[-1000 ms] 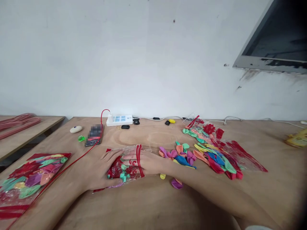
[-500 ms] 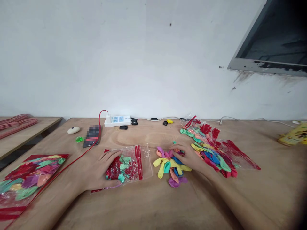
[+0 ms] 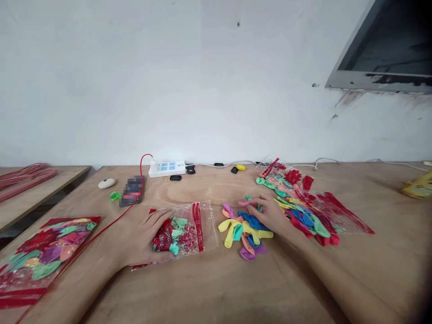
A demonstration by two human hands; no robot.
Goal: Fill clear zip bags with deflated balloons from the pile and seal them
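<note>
My left hand (image 3: 140, 243) lies over the left end of a clear plastic bag (image 3: 209, 225) with red stripes. Its thumb and fingers span the bag and hold it. Green balloons (image 3: 178, 225) and a red printed piece show inside. To the right is a loose pile of deflated balloons, with a yellow balloon (image 3: 231, 234) and a purple balloon (image 3: 248, 253) among them. Above the pile's right side, my right hand (image 3: 270, 218) has closed fingers on balloons. A pink balloon (image 3: 243, 203) sticks out of them, and a bit of green shows between the fingers.
At far left lies another balloon bag (image 3: 50, 247), crossed by a red cable (image 3: 104, 226). More balloons and opened bags (image 3: 337, 216) are at right. A phone (image 3: 132, 191), a white power strip (image 3: 168, 168), small black pieces and a yellow package (image 3: 418, 185) stand farther back.
My right hand has lifted slightly out of the pile and moved right, with a pink balloon now showing at its fingertips. My left hand stays on the bag. The view has shifted a little.
</note>
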